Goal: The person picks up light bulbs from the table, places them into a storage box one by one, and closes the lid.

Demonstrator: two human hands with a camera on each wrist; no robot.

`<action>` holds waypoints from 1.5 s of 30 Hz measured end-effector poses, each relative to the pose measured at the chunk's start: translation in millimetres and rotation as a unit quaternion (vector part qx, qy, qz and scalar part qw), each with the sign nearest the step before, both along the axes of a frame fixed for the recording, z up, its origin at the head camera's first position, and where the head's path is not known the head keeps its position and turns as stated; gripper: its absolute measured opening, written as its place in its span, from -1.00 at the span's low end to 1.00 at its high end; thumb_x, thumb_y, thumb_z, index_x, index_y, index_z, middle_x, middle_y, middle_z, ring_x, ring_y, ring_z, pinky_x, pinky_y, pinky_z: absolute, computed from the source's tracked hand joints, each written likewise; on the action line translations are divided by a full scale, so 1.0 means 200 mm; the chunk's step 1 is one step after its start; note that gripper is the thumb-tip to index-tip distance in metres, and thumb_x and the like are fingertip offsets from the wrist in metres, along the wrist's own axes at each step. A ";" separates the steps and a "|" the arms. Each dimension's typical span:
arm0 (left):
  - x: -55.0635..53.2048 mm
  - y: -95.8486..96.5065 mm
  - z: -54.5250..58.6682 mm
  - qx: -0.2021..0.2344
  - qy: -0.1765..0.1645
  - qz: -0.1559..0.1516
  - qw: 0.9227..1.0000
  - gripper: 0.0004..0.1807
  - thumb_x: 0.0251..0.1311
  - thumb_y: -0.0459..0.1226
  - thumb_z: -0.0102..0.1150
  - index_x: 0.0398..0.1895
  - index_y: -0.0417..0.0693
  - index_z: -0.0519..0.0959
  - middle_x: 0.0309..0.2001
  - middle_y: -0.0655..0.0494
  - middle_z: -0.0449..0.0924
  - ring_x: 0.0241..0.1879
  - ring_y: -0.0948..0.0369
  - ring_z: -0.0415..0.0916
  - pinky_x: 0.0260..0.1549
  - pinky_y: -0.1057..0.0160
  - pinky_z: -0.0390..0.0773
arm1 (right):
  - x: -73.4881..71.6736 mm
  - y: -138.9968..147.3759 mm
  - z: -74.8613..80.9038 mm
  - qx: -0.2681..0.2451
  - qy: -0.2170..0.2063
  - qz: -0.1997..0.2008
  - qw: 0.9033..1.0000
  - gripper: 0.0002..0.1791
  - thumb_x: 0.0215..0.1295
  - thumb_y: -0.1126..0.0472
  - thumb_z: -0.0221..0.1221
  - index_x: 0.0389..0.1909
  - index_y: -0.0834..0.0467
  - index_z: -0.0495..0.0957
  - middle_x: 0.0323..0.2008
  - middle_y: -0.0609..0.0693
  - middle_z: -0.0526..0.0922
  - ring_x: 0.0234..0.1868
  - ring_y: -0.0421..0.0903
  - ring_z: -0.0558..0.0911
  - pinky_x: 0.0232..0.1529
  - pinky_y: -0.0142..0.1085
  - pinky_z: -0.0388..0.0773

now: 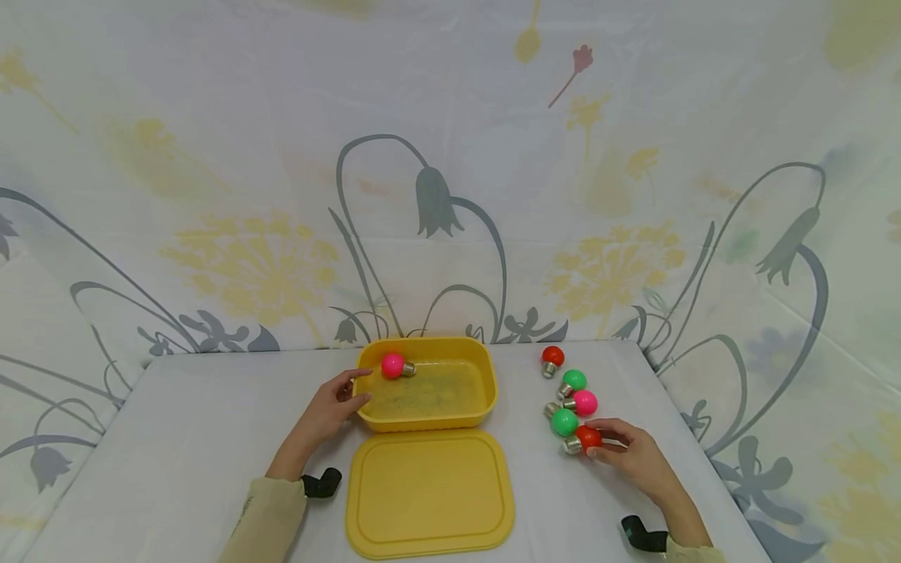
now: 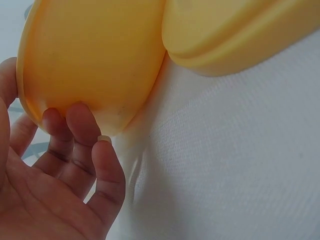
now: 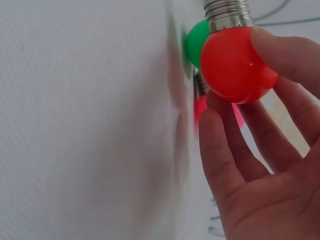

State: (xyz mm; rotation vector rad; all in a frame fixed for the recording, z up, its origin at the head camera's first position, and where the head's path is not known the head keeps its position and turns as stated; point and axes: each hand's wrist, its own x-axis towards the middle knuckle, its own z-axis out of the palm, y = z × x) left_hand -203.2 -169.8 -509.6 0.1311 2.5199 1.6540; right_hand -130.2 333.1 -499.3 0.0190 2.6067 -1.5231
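Note:
My left hand [image 1: 332, 407] is at the left end of a yellow plastic box [image 1: 422, 424], with curved fingertips [image 2: 82, 117] against its outer wall and a digit at the rim. Inside the box lies a pink light bulb [image 1: 393, 366] with a silver screw base. On the right, my right hand [image 1: 633, 457] pinches a red light bulb [image 3: 237, 65] between thumb and fingers, its metal base pointing away from the palm. Close by lie a green bulb [image 1: 565, 422], a pink bulb [image 1: 585, 403], another green bulb [image 1: 574, 380] and a second red bulb [image 1: 553, 356].
A flat yellow lid [image 1: 431, 496] lies in front of the box, right by its near side. White cloth covers the table [image 1: 176, 453]. A flower-patterned curtain [image 1: 450, 117] rises behind the table's far edge and along both sides.

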 end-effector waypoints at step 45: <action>0.00 0.00 0.00 -0.002 0.019 -0.006 1.000 -0.54 0.31 -0.30 0.22 0.27 -0.14 0.48 -0.28 -0.02 0.26 -0.28 0.09 0.26 -0.44 0.33 0.31 | -0.04 -0.16 0.03 -0.024 0.094 -0.013 0.995 -0.55 0.18 0.31 0.39 0.09 0.26 0.56 0.06 0.19 0.54 0.10 0.17 0.51 -0.04 -0.47 0.52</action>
